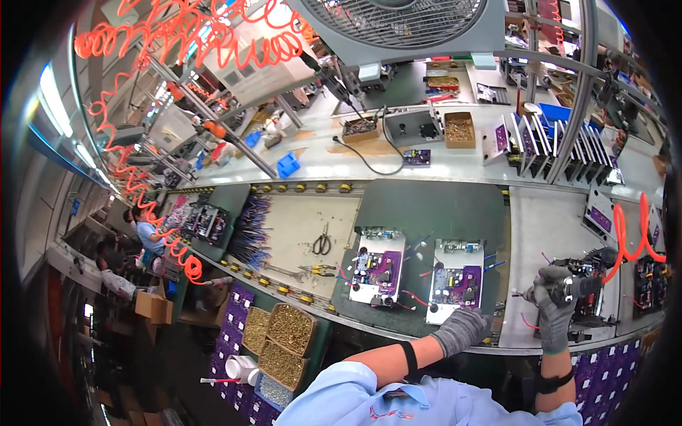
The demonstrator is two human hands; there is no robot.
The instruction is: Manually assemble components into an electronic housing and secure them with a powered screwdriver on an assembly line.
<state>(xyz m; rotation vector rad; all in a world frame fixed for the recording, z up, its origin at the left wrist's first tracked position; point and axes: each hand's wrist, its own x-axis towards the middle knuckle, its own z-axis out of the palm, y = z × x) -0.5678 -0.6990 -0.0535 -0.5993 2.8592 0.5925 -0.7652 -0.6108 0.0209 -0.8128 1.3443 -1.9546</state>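
My right hand [554, 309], in a grey glove, is wrapped round a dark air screwdriver [584, 285] whose end joins a coiled orange hose [619, 245]. Close beside it sits a dark assembly with wires [590, 302]. My left hand [462, 331], gloved too, is at the lower edge of a metal plate [442, 312] carrying a purple circuit board [469, 284]. Its fingers look curled, and what they hold, if anything, is hidden. To the left, a second plate with a purple board [379, 273] lies on the same dark green pallet [433, 202].
Scissors [322, 241], yellow-handled pliers [317, 270] and a wrench [284, 271] lie left of the pallet, near a wire bundle [250, 231]. Bins of screws [290, 330] stand at the lower left. Upright plates [561, 149] fill a rack behind. A fan [398, 21] hangs above.
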